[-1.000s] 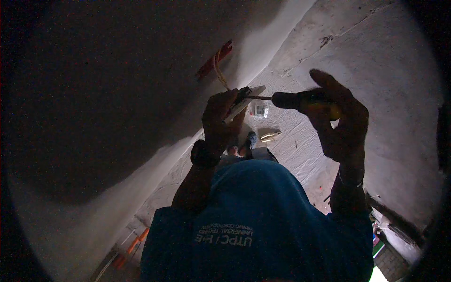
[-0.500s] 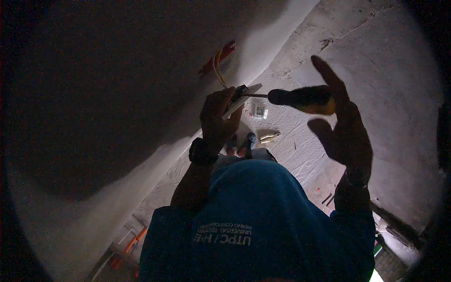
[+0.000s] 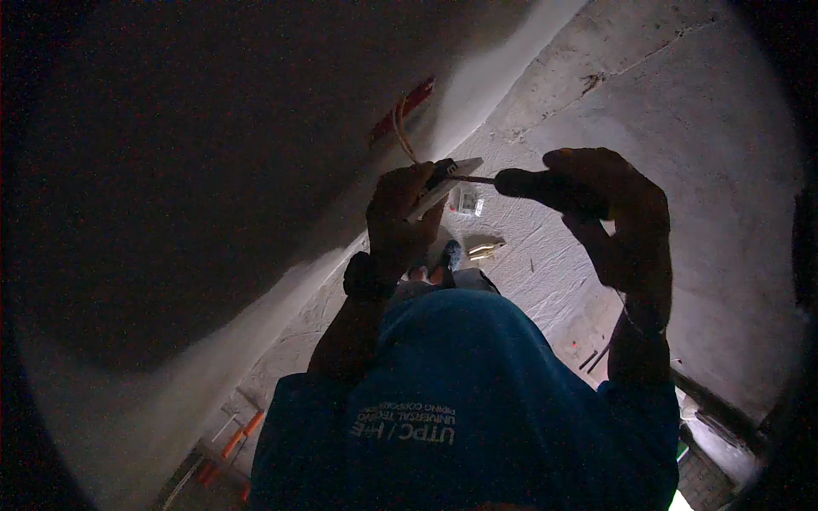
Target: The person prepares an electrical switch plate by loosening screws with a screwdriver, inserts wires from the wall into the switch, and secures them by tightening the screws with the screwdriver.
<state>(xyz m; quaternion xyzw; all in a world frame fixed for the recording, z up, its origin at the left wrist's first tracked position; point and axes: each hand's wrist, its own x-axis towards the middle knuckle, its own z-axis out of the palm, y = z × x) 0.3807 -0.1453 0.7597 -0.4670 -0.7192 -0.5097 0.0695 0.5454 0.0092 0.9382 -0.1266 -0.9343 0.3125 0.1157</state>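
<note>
My left hand (image 3: 394, 204) is closed round a pale flat electrical faceplate (image 3: 468, 165) with a dark block on its back, probably a switch or socket. Light-coloured wires (image 3: 399, 132) run from that block up to a red wall box (image 3: 417, 96) set in the shaded wall. In my right hand (image 3: 635, 200) is a screwdriver (image 3: 535, 186) with a thick dark handle, held level. Its shaft points left and meets the dark block; the exact spot of the tip is too dark to make out. My right fingers curl over the handle's rear end.
The wall (image 3: 213, 170) stands close on my left. On the floor below lie a small whitish box-like piece (image 3: 467, 202) and a pale metallic object (image 3: 486, 250), near my feet. Dark rods (image 3: 589, 360) lie at right, orange objects (image 3: 243, 437) at lower left.
My right hand has gone from spread fingers to fingers closed over the screwdriver handle. Faceplate and screwdriver have shifted slightly right in view.
</note>
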